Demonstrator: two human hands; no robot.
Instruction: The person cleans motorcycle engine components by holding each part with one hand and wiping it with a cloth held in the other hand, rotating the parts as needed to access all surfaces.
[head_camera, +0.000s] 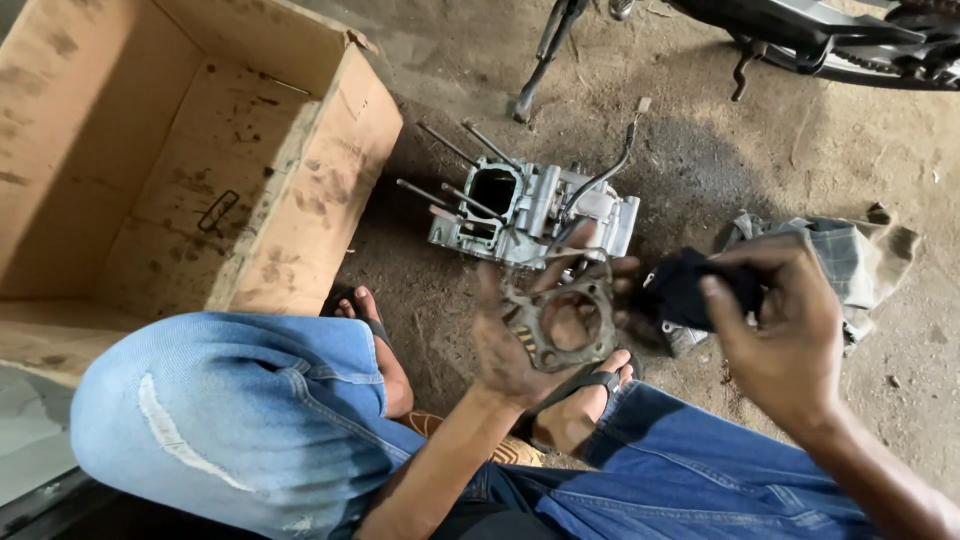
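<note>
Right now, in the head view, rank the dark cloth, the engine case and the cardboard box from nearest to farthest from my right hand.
1. Dark cloth: pinched in the right hand itself.
2. Engine case: on the dirt floor, up and to the left.
3. Cardboard box: open, far left.

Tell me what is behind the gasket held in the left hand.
The gasket rests on the left hand; the palm shows through its big round hole. Beyond it sits the engine case on the dirt floor. The case's near lower edge is hidden by the fingers.
</note>
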